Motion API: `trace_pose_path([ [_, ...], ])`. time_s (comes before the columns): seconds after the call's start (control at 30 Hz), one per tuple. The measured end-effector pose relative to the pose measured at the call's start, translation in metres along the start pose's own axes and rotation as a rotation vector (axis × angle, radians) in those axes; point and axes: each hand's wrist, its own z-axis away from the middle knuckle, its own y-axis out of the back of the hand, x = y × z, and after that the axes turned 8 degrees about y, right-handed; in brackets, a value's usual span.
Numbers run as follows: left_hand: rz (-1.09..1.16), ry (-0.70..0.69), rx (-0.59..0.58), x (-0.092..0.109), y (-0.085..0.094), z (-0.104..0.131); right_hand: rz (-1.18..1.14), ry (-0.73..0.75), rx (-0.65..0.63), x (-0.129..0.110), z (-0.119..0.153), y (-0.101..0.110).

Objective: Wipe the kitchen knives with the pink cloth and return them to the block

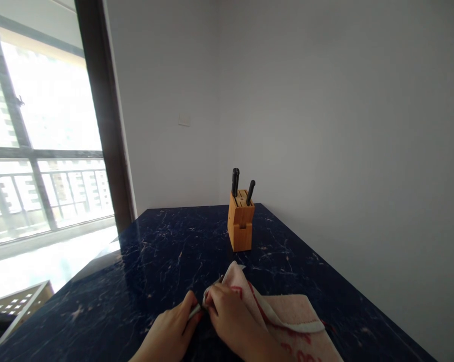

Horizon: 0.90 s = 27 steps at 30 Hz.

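Observation:
Near the front of the table, my left hand [174, 327] is closed around a slim, pale-grey handle [195, 310]. The kind of tool it belongs to cannot be made out. My right hand [227, 309] is closed on a pinkish-white towel [287, 317] with red lettering, just beside my left fingers. Its fingers press a fold of cloth around the far part of the slim tool, and a small dark tip shows past them. The rest of the towel spreads on the table to the right, partly under my right forearm.
A wooden knife block [242, 229] with several black-handled knives stands farther back on the dark blue marbled table [174, 241]. Walls border the table's back and right. At lower left is a light perforated chair or crate [26, 304]; a window [53, 125] lies beyond.

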Motion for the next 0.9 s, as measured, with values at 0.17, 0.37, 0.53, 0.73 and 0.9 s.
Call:
trace_pose_path([
  [0.17, -0.004, 0.013, -0.012, 0.001, 0.002, 0.002, 0.155, -0.109, 0.024, 0.019, -0.007, 0.011],
  [0.37, -0.018, -0.004, 0.009, -0.005, -0.004, 0.000, 0.162, -0.123, 0.030, 0.021, -0.007, 0.016],
  [0.53, -0.006, -0.022, 0.006, -0.005, -0.003, -0.001, 0.058, -0.006, -0.045, -0.008, -0.002, 0.007],
  [0.73, 0.006, -0.017, -0.005, -0.005, -0.002, 0.000, 0.139, -0.077, 0.039, 0.007, -0.010, 0.012],
  [0.9, -0.002, -0.007, 0.005, -0.010, -0.006, -0.001, 0.260, -0.171, 0.100, 0.042, -0.014, 0.022],
])
